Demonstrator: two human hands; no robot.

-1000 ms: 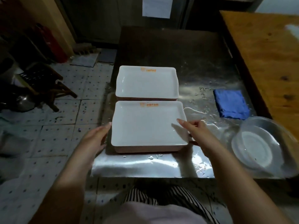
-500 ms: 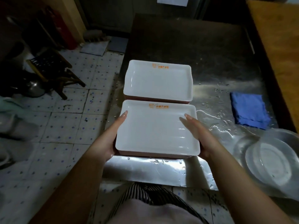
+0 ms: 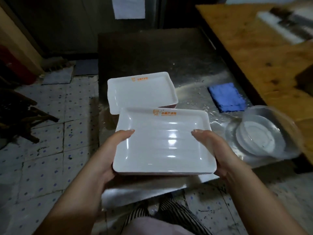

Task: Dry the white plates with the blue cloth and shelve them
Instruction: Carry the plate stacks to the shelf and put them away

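A stack of white rectangular plates (image 3: 162, 141) with an orange logo is lifted off the wet steel table (image 3: 194, 78), near its front edge. My left hand (image 3: 110, 153) grips the stack's left side, thumb on the top plate's rim. My right hand (image 3: 215, 150) grips its right side the same way. A second stack of white plates (image 3: 140, 92) rests on the table just behind. The folded blue cloth (image 3: 226, 96) lies on the table to the right of that stack, apart from both hands.
A clear plastic bowl (image 3: 264, 133) with water in it sits at the table's right front corner. A wooden table (image 3: 254, 48) adjoins on the right. Tiled floor (image 3: 50, 133) and a dark wooden stool (image 3: 20, 114) are on the left.
Both hands closed on the near stack's sides and lifted it off the table toward me. The far stack and the cloth stayed where they were.
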